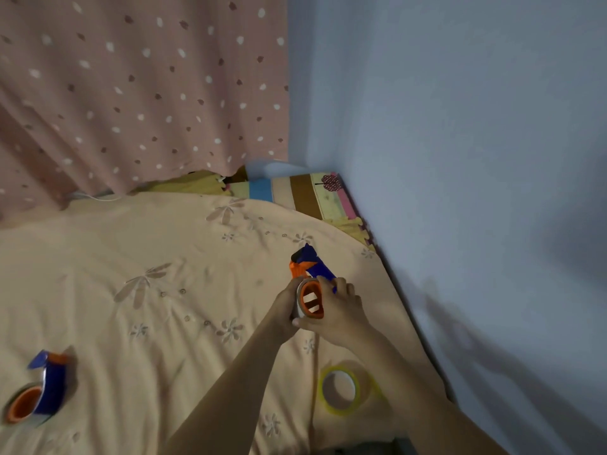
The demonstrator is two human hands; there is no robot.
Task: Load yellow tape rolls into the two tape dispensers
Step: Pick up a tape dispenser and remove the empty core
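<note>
- Both hands hold a blue-and-orange plastic tape dispenser [310, 280] above the peach flowered bedspread [164, 274]; its long axis runs away from the person, blue nose pointing up and away, orange hub facing the camera.
- The left hand [285, 307] grips the hub's left side; the right hand [341, 310] wraps its right side.
- A yellow tape roll [340, 390] lies flat near the right forearm.
- A second blue-and-orange dispenser [37, 394] lies far left, nose pointing away.
</note>
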